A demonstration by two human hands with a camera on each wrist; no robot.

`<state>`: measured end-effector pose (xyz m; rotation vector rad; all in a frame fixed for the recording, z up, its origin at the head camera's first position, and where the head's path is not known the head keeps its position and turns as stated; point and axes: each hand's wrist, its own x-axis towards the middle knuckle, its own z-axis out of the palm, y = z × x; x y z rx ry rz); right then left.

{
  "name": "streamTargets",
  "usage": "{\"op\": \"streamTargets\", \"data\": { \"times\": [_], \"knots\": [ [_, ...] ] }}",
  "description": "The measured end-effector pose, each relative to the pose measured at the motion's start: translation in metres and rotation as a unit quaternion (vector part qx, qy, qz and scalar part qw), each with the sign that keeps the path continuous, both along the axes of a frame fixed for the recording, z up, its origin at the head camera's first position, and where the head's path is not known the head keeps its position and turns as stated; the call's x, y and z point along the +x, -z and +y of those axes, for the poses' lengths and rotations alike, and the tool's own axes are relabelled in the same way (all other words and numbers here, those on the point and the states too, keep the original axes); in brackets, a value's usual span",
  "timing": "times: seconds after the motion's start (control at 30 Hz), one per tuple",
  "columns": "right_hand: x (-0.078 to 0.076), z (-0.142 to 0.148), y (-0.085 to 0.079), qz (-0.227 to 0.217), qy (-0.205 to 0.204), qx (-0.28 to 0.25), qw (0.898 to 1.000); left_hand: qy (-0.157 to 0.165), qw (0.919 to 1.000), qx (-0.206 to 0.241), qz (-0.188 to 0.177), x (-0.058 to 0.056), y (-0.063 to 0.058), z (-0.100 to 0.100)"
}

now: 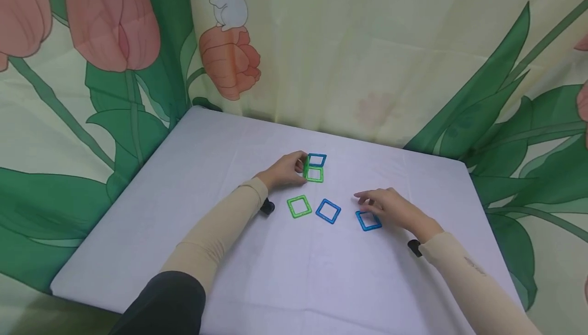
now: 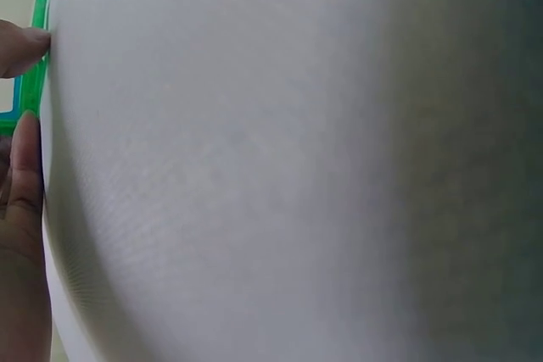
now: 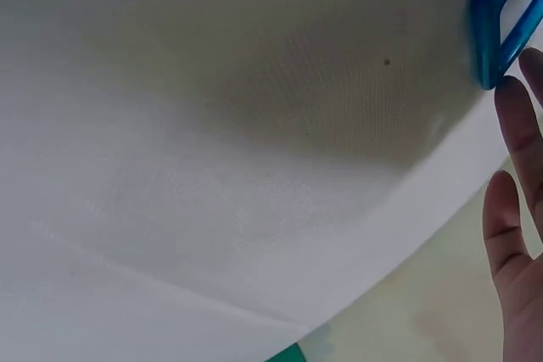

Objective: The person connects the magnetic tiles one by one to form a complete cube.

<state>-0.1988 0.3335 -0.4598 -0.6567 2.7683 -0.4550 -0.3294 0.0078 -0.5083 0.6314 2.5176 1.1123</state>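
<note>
My left hand (image 1: 286, 169) pinches a green square magnetic tile (image 1: 306, 166) standing on edge. That tile is along the left side of a flat green tile (image 1: 315, 181), with a blue tile (image 1: 324, 161) just behind it. In the left wrist view, a thumb and finger grip the green edge (image 2: 32, 86). My right hand (image 1: 390, 206) hovers low over the rightmost blue tile (image 1: 373, 229), fingers loosely bent. In the right wrist view, a fingertip appears to touch the corner of that blue tile (image 3: 487, 36); the hand partly hides it in the head view.
Between the hands, a loose green tile (image 1: 303, 215) and a blue tile (image 1: 324, 219) lie flat, apart from each other. The table (image 1: 257, 289) has a white cloth. Behind it hangs a curtain (image 1: 331, 59) printed with tulips.
</note>
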Motion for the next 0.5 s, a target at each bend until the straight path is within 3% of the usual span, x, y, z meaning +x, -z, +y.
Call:
{"op": "streamTargets", "data": {
  "times": [0.27, 0.5],
  "knots": [
    [0.017, -0.002, -0.004, 0.033, -0.056, 0.048, 0.997, -0.003, 1.0, 0.001, -0.001, 0.0, -0.001, -0.002],
    [0.018, -0.001, -0.005, 0.03, -0.059, 0.083, 0.994, -0.001, 0.9999, 0.01, 0.003, 0.002, -0.002, -0.002]
  ]
}}
